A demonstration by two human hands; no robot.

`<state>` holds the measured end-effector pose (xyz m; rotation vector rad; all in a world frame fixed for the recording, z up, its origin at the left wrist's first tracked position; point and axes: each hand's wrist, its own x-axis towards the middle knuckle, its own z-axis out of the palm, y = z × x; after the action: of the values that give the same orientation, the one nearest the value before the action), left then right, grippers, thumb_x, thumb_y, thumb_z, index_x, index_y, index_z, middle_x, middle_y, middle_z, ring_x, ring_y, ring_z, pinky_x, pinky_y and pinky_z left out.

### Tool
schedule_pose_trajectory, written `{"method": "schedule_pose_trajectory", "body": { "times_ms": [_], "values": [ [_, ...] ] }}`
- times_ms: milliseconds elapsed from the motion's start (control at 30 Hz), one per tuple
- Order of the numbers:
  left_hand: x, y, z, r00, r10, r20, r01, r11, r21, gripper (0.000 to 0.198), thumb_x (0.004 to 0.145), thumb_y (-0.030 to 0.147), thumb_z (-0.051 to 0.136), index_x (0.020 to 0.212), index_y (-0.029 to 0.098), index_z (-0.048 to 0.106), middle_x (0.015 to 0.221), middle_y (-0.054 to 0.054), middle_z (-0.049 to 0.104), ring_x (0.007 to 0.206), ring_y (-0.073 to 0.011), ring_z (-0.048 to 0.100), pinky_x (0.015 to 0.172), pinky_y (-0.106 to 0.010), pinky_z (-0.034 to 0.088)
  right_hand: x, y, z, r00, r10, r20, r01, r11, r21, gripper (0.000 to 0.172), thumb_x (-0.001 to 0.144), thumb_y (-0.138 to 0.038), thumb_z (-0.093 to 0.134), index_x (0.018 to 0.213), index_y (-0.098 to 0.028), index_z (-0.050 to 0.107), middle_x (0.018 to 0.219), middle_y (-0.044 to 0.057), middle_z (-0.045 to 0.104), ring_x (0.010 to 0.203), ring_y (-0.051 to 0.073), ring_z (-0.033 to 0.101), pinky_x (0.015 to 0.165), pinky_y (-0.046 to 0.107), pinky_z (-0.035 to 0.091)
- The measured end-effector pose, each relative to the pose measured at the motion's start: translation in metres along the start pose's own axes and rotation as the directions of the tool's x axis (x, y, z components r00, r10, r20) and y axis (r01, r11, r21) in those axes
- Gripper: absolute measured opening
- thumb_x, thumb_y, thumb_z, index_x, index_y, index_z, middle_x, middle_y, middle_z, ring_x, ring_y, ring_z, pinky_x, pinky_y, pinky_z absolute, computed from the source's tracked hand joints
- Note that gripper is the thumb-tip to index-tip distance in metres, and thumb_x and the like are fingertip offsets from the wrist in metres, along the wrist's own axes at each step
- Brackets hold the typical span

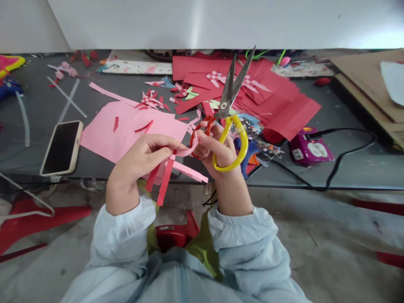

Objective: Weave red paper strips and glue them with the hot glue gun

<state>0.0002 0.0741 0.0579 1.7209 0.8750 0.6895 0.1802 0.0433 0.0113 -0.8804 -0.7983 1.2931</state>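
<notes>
Between the thumb and fingers of my left hand (143, 158) are pinched several paper strips, with red strips (166, 183) hanging down and pink strips (189, 171) reaching right. One pink strip curls up to my right hand (217, 145), whose fingertips touch its end. Scissors (232, 90) with one red and one yellow handle hang on that same hand, blades parted and pointing away from me. Beneath my left hand lies a sheet of pink paper (104, 126) with small red scraps on it. How the right fingers sit in the red loop is partly hidden.
Red paper sheets (284, 101) and woven paper pieces (151, 99) cover the back of the table. A phone (62, 147) lies left, near the front edge. At right are a purple box (312, 147), a black cable (342, 158) and cardboard (362, 92).
</notes>
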Motion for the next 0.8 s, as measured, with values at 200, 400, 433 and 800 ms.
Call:
{"method": "schedule_pose_trajectory", "body": {
  "times_ms": [200, 400, 433, 800],
  "values": [
    [-0.0038, 0.0028, -0.0004, 0.999, -0.016, 0.049, 0.018, 0.999, -0.044, 0.036, 0.077, 0.012, 0.053, 0.091, 0.029, 0.081, 0.079, 0.001, 0.077, 0.062, -0.0125, 0.067, 0.055, -0.023, 0.052, 0.0007, 0.0033, -0.0002, 1.0, 0.028, 0.002, -0.028, 0.999, 0.018, 0.042, 0.063, -0.04, 0.081, 0.089, -0.028, 0.05, 0.064, -0.007, 0.042, 0.047, 0.007, 0.027, 0.046, 0.027, 0.027],
    [-0.0041, 0.0069, -0.0018, 0.995, 0.007, 0.099, -0.004, 1.0, -0.029, 0.033, 0.078, 0.011, 0.052, 0.084, 0.027, 0.081, 0.062, 0.003, 0.068, 0.046, -0.0079, 0.051, 0.044, -0.022, 0.039, 0.0011, 0.0036, 0.0024, 0.999, 0.046, -0.015, -0.045, 0.997, 0.068, 0.041, 0.06, -0.035, 0.082, 0.086, -0.027, 0.052, 0.061, -0.008, 0.045, 0.044, 0.006, 0.029, 0.043, 0.025, 0.023],
    [-0.0034, 0.0063, -0.002, 0.994, 0.016, 0.109, -0.014, 1.0, -0.023, 0.032, 0.077, 0.011, 0.052, 0.08, 0.027, 0.08, 0.062, 0.003, 0.068, 0.046, -0.0076, 0.05, 0.045, -0.022, 0.039, 0.0011, 0.0037, 0.0023, 0.999, 0.045, -0.015, -0.044, 0.997, 0.068, 0.041, 0.061, -0.034, 0.082, 0.087, -0.027, 0.052, 0.061, -0.008, 0.045, 0.044, 0.006, 0.03, 0.043, 0.025, 0.024],
    [-0.0036, 0.0024, -0.0014, 0.997, -0.032, 0.072, 0.031, 0.999, 0.017, 0.03, 0.08, 0.017, 0.052, 0.099, 0.025, 0.074, 0.065, 0.002, 0.057, 0.045, -0.0081, 0.046, 0.041, -0.021, 0.035, 0.0014, 0.0059, -0.0004, 1.0, 0.012, -0.014, -0.012, 1.0, 0.023, 0.042, 0.062, -0.039, 0.082, 0.088, -0.028, 0.051, 0.064, -0.007, 0.046, 0.045, 0.005, 0.028, 0.043, 0.026, 0.027]
  ]
}}
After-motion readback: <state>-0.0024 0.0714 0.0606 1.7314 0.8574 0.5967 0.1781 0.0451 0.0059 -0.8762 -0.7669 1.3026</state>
